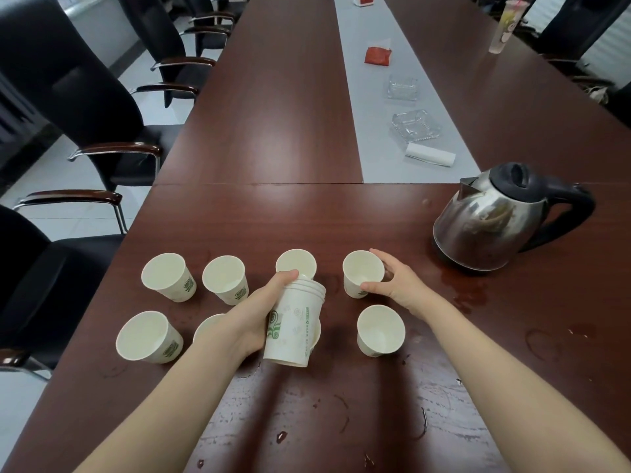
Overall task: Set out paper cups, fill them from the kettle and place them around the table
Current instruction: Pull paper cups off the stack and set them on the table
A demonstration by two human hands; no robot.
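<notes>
Several white paper cups with green prints stand in two rows on the dark wooden table [307,216]. My left hand [263,308] grips a stack of nested cups [293,326], held above the table over the near row. My right hand [392,281] holds the far-right cup [362,273] of the back row, thumb and fingers round its side as it stands on the table. A single cup [380,331] stands just in front of it. The steel kettle [495,220] with a black handle sits to the right, apart from both hands.
Water is spilled around the kettle base [467,288] and in drops near the front edge. Two glass ashtrays [415,126], a white roll [430,155] and a red packet [377,56] lie on the grey centre strip. Black chairs [85,107] line the left side. A drink cup [507,27] stands far right.
</notes>
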